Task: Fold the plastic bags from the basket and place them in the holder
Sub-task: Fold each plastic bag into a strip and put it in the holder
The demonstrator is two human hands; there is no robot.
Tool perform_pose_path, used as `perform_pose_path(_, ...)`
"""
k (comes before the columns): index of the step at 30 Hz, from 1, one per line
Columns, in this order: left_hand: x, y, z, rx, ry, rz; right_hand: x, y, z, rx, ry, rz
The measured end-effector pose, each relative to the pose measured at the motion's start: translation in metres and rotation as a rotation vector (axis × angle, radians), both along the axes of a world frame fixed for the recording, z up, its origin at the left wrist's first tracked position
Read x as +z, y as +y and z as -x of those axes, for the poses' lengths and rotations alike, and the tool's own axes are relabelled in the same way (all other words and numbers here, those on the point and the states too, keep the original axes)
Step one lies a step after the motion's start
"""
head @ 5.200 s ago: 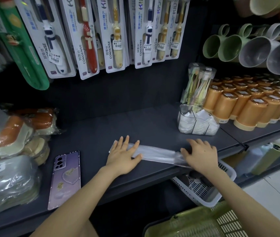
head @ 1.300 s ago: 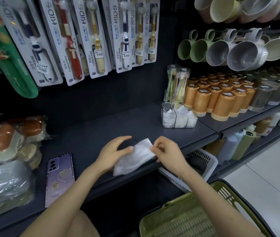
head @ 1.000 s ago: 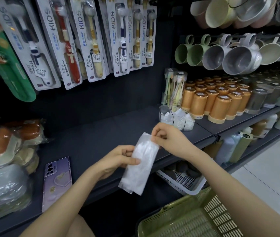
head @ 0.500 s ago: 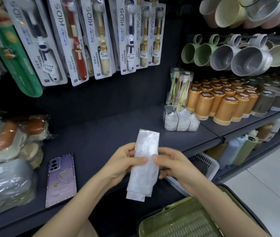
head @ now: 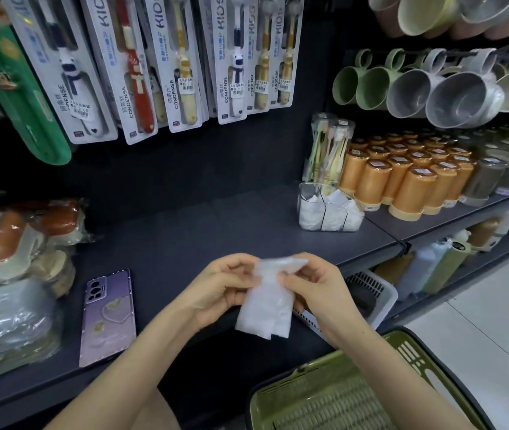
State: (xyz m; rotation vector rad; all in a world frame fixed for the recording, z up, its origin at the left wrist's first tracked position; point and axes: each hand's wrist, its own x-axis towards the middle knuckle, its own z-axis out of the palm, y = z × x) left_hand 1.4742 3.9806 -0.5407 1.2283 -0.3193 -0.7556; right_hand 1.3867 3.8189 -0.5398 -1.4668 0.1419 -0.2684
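1. State: left hand [head: 219,290] and right hand [head: 318,293] both grip the plastic bag [head: 267,302]. Fingers [head: 237,266] are curled round its upper edges, pinching the top. The bag is in the air just in front of the shelf [head: 216,225] edge, folded into a narrow strip, with its lower end hanging free.
2. Risk: the film looks slick and springy. The grip is at the top only, so the loose bottom flaps could fan open and undo the fold.
3. Risk: the bag is held off the shelf. If it slips, it probably falls toward the green basket [head: 324,398] or the floor.
4. Risk: the holder [head: 306,197], clear and divided, stands well apart at the right end of the shelf and already looks packed with white folds. Pushing one more in could skid or tip it, or pop its neighbours out.
5. Risk: a clear toothbrush tube [head: 327,144] and the orange cups [head: 402,181] stand just beside the holder, so a careless reach could knock them.
6. I cannot tell whether the white basket [head: 383,290] under the shelf or the green one is the source.
7. Text: the hanging toothbrush packs [head: 182,63] read "KIDS" and "CONDENSE", plus Chinese characters. The price stickers appear to say 2.00. The green pack [head: 14,88] carries a cartoon monkey face; its writing is unreadable.
8. The phone [head: 109,315] lies back-up at the left, with no legible marking.
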Motion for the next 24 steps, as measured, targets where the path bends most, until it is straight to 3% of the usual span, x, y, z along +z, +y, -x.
perform_pose_path(5,0.006,-0.002,-0.006,-0.096,0.130,0.024,0.002,-0.009,-0.002,-0.017,-0.194,0.235)
perform_pose_path(9,0.009,-0.010,-0.007,-0.188,-0.093,-0.127,-0.001,-0.022,-0.007,-0.027,-0.364,0.566)
perform_pose_path(11,0.009,-0.016,-0.011,-0.152,-0.223,-0.178,0.003,-0.035,-0.006,0.057,-0.303,0.515)
perform_pose_path(15,0.013,-0.031,-0.020,-0.095,-0.483,-0.281,0.010,-0.062,-0.007,0.175,-0.054,0.206)
perform_pose_path(20,0.010,-0.059,-0.033,-0.095,-0.709,-0.358,0.001,-0.070,-0.022,-0.071,0.008,0.526)
perform_pose_path(24,-0.002,-0.078,-0.053,-0.128,-0.747,-0.389,-0.006,-0.087,-0.027,-0.169,-0.017,0.516)
